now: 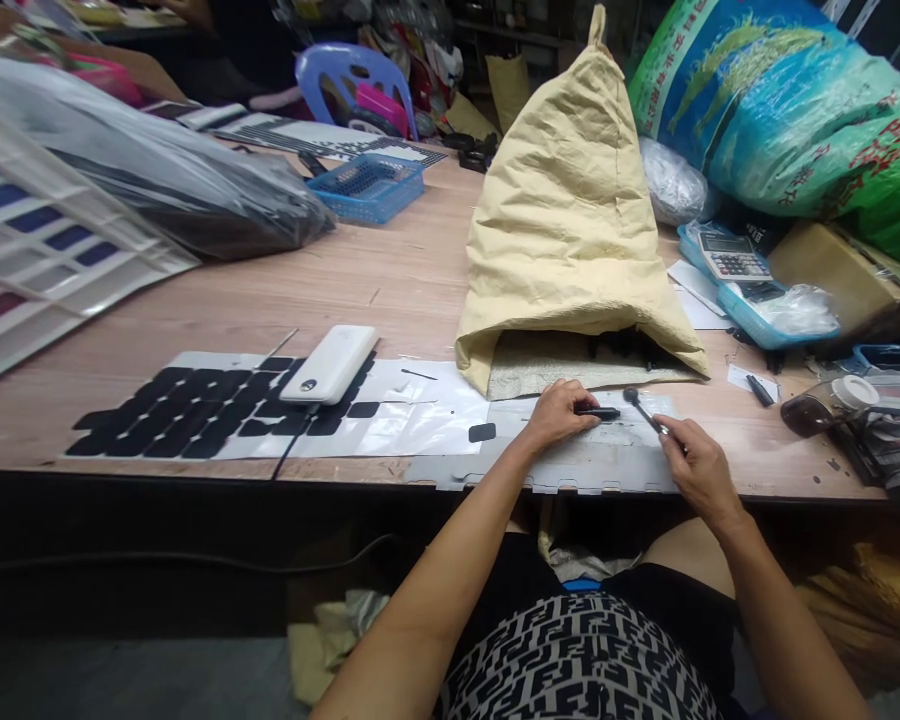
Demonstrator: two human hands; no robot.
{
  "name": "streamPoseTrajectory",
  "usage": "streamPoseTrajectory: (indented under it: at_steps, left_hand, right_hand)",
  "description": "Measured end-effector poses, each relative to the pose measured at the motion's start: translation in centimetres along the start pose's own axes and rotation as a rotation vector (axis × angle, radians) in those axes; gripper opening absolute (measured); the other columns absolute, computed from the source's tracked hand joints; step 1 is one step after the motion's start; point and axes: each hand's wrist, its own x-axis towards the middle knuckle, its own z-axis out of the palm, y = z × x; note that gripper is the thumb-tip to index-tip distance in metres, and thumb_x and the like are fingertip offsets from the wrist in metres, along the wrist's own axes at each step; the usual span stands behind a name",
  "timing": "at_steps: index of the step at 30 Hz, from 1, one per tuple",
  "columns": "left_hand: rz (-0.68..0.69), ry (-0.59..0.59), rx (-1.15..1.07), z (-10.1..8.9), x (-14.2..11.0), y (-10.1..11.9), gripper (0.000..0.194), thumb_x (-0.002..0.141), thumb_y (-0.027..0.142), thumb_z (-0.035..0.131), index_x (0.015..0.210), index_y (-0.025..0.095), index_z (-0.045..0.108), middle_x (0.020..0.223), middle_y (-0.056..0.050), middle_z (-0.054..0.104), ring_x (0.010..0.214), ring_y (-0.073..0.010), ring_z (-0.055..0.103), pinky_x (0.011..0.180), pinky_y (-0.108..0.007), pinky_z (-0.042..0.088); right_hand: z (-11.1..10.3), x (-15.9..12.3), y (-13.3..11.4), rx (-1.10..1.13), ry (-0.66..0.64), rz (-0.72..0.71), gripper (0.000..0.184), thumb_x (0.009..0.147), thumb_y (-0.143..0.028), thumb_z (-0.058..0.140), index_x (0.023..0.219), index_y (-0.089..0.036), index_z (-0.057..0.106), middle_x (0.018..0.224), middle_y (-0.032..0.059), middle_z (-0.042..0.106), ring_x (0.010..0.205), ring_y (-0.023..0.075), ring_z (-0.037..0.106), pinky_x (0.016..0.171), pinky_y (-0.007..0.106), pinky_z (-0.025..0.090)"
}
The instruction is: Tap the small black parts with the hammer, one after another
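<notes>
My left hand [559,410] rests on a grey metal plate [570,465] at the table's front edge, its fingers closed on a slim black part [598,411]. My right hand [694,462] grips the handle of a small round-headed tool [640,404], whose head hovers just right of the black part. A single black pad [481,432] lies on the clear film to the left of my left hand. Behind both hands stands a tall tan paper sack [570,220], open at the bottom.
A sheet of black pads [195,410] with a white power bank [330,364] lies left. A blue basket [367,186], a black plastic-wrapped bundle [165,180] and white racks [37,250] sit further back. A calculator [735,256], a blue tray [757,310] and big sacks [780,100] crowd the right.
</notes>
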Motion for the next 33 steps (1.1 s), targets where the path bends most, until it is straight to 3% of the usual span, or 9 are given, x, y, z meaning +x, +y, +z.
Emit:
streamPoseTrajectory:
  at_steps: [5,8,11,15,19,22,26,29,33]
  left_hand:
    - [0.023,0.0,0.034,0.0,-0.2,0.2,0.014,0.074,0.028,0.079,0.085,0.023,0.075,0.086,-0.001,0.064,0.091,-0.0224,0.055,0.087,-0.037,0.043]
    - [0.032,0.002,0.079,0.2,-0.2,0.2,0.019,0.076,0.038,0.08,0.084,0.023,0.074,0.088,-0.002,0.066,0.093,-0.0236,0.055,0.09,-0.039,0.042]
    - [0.042,-0.006,0.095,0.4,-0.1,-0.1,0.019,0.08,0.04,0.078,0.087,0.023,0.074,0.091,-0.003,0.067,0.094,-0.0237,0.056,0.089,-0.038,0.041]
    - [0.051,-0.037,0.076,0.0,0.0,-0.3,0.018,0.079,0.037,0.08,0.088,0.024,0.074,0.092,-0.002,0.068,0.095,-0.0234,0.055,0.089,-0.037,0.041]
    - [0.128,-0.111,0.09,-0.6,-1.7,1.5,0.022,0.079,0.042,0.081,0.089,0.024,0.074,0.099,-0.004,0.069,0.101,-0.025,0.055,0.094,-0.041,0.041]
    - [0.321,-0.176,0.126,0.1,-4.9,3.6,0.023,0.079,0.046,0.081,0.089,0.026,0.077,0.126,-0.007,0.065,0.12,-0.03,0.051,0.105,-0.046,0.039]
    - [0.551,-0.267,0.255,3.1,-9.5,4.7,0.02,0.079,0.039,0.082,0.093,0.026,0.077,0.163,-0.005,0.038,0.145,-0.0367,0.035,0.118,-0.053,0.03]
    - [0.553,-0.256,0.372,4.8,-11.0,4.5,0.029,0.075,0.028,0.084,0.102,0.022,0.076,0.168,-0.008,0.029,0.15,-0.0384,0.031,0.122,-0.055,0.027]
    - [0.463,-0.196,0.295,5.1,-10.6,4.6,0.047,0.074,0.042,0.083,0.117,0.025,0.074,0.166,-0.012,0.032,0.148,-0.0411,0.032,0.12,-0.06,0.029]
  right_hand:
    - [-2.4,1.8,5.9,-0.327,0.143,-0.002,0.031,0.091,-0.025,0.054,0.114,-0.025,0.075,0.095,0.005,0.072,0.089,0.0212,0.065,0.077,0.032,0.048]
    - [-3.4,2.7,9.6,-0.399,0.096,-0.072,0.03,0.091,-0.026,0.056,0.114,-0.025,0.075,0.094,0.0051,0.07,0.093,0.022,0.064,0.08,0.032,0.047]
    - [-3.6,3.1,11.6,-0.417,0.082,-0.119,0.029,0.092,-0.029,0.056,0.116,-0.025,0.074,0.094,0.0052,0.069,0.094,0.0223,0.063,0.083,0.033,0.047]
    - [-3.2,3.2,11.7,-0.47,0.111,-0.129,0.029,0.093,-0.028,0.054,0.115,-0.024,0.073,0.094,0.0063,0.068,0.093,0.0231,0.06,0.082,0.034,0.046]
    - [-3.0,3.2,11.2,-0.494,0.112,-0.124,0.029,0.092,-0.028,0.054,0.114,-0.023,0.073,0.094,0.0067,0.067,0.091,0.023,0.058,0.079,0.034,0.043]
    - [-2.9,3.1,11.3,-0.517,0.118,-0.113,0.028,0.093,-0.03,0.053,0.111,-0.023,0.073,0.093,0.0066,0.067,0.091,0.0229,0.057,0.078,0.033,0.042]
    - [-2.7,3.1,11.6,-0.539,0.122,-0.107,0.028,0.094,-0.032,0.053,0.109,-0.023,0.074,0.091,0.0061,0.066,0.091,0.0228,0.057,0.078,0.033,0.041]
    - [-2.7,3.0,11.5,-0.534,0.131,-0.099,0.027,0.094,-0.031,0.053,0.109,-0.023,0.073,0.093,0.0065,0.066,0.092,0.0229,0.056,0.078,0.034,0.041]
    - [-2.6,2.9,11.6,-0.528,0.133,-0.098,0.027,0.093,-0.032,0.053,0.109,-0.023,0.074,0.093,0.0068,0.066,0.092,0.0231,0.055,0.078,0.034,0.041]
